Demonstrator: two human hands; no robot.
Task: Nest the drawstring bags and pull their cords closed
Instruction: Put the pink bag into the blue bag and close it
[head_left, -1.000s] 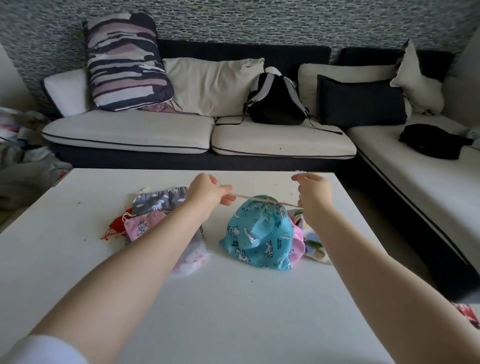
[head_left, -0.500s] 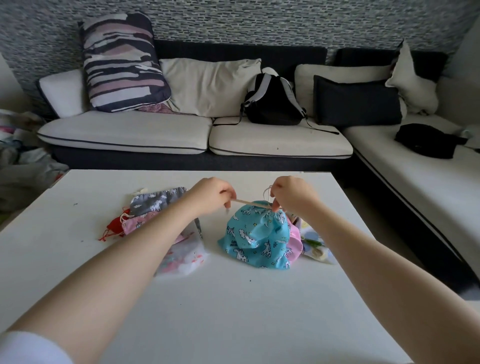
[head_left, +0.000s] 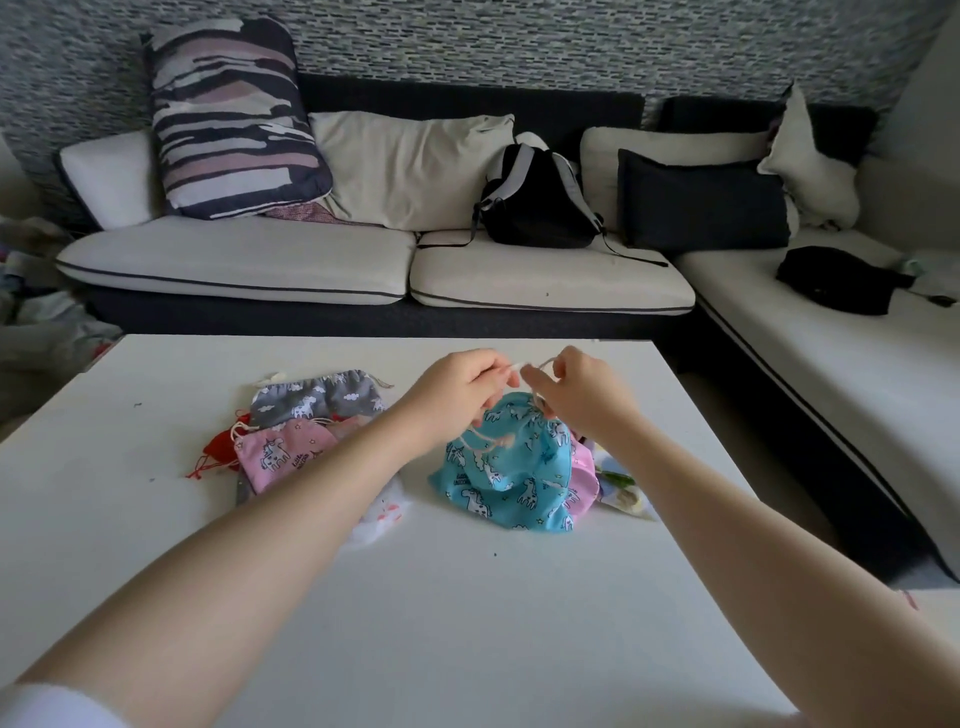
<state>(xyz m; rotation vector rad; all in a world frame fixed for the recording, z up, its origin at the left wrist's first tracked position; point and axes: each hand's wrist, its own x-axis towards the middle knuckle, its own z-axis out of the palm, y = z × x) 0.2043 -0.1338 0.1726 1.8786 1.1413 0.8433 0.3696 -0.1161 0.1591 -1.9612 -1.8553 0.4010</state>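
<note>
Both forearms are seen bare to the hands; a soft white fabric sleeve (head_left: 47, 706) is worn on the left arm.

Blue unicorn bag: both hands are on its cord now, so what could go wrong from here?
1. The left hand and right hand pinch the cord above the gathered blue unicorn bag; a hard pull might lift or tip it.
2. A pink bag shows beside the blue bag's right edge; it may not be nested inside.
3. The loose cord end might tangle.

A single head-worn wide-angle camera is looking forward and down across the table (head_left: 156, 519) from its near edge, facing the sofa (head_left: 234, 260) beyond the far edge.
</note>
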